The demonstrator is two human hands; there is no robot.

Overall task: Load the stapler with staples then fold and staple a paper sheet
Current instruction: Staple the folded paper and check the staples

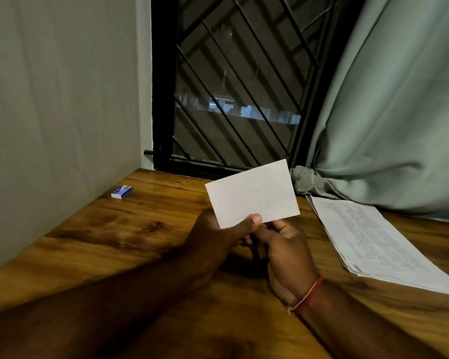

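A folded white paper sheet (253,194) is held upright above the wooden table (130,244), in the middle of the view. My left hand (218,234) pinches its lower edge, thumb on the near face. My right hand (287,251), with a red thread round the wrist, has curled fingers just below the paper's lower right edge; what it holds is hidden. A small blue and white staple box (121,191) lies on the table at the far left, near the wall. No stapler shows in the view.
A stack of printed paper sheets (376,242) lies on the table at the right. Behind it hangs a green curtain (389,112), knotted at its foot. A barred window (233,86) stands at the back and a wall (57,99) closes the left side.
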